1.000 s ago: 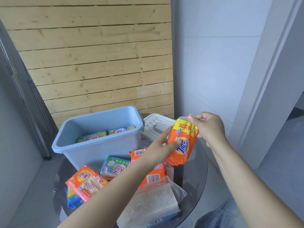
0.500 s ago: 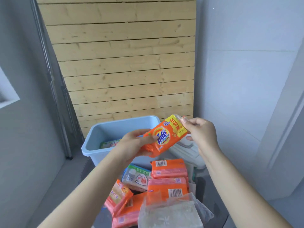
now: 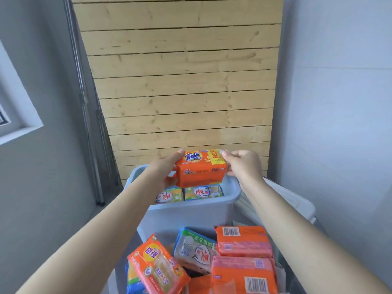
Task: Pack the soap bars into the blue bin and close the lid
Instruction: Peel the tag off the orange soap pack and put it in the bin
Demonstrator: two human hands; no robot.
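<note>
left hand [image 3: 163,168] + right hand [image 3: 244,166] — gripping Tide pack [image 3: 201,168] | blue bin [image 3: 186,211] — floor mostly hidden

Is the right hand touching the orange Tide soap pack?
Touching. The head view shows the right hand pinching the right end of the Tide soap pack above the blue bin.

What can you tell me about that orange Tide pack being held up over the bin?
The Tide pack is a blocky soap pack in glossy orange wrap, with a blue logo and a yellow corner panel on top. It is held level above the open blue bin, between the left hand at its left end and the right hand pinching its right end. It touches nothing else.
</note>
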